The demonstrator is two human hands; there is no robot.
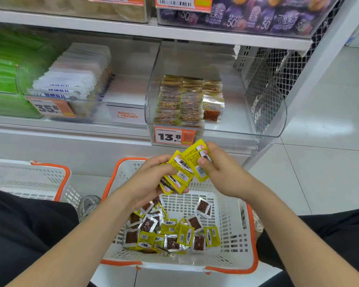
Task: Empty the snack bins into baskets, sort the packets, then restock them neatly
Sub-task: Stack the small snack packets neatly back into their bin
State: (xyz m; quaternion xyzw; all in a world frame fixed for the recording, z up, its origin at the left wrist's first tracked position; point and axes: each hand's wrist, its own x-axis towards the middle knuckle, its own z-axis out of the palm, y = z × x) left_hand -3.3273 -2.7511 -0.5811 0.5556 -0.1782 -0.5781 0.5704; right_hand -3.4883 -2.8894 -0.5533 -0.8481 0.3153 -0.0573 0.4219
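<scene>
Head view, centre of the frame: my left hand (149, 179) grips a fan of yellow snack packets (180, 177), some showing the barcode and some the label. My right hand (218, 168), just beside it, pinches a single yellow packet (195, 160) at the top of that fan. The hands are close together, both clamped on packets, above the far end of the white basket (253, 241) with the orange rim. I judge this to be the sorting step, turning packets to face one way and squaring them into a stack before restocking. The next move calls for seating the single packet flush with the others, then carrying the bundle up to the clear bin (267, 100) at centre right and standing it upright beside the packet rows (180, 100) already there, where bare floor remains on the bin's right side. In the basket, at lower centre, loose packets (170, 233) lie jumbled, some yellow side up, others showing a clear window with dark red contents. An orange price tag (170, 136) marked 13.8 hangs on the bin front. At left stands a second basket (29, 175); above it, a neighbouring bin holds white packets (71, 83). Green packs (0, 65) fill the far left, and purple jelly pouches (257, 15) the shelf at upper right.
</scene>
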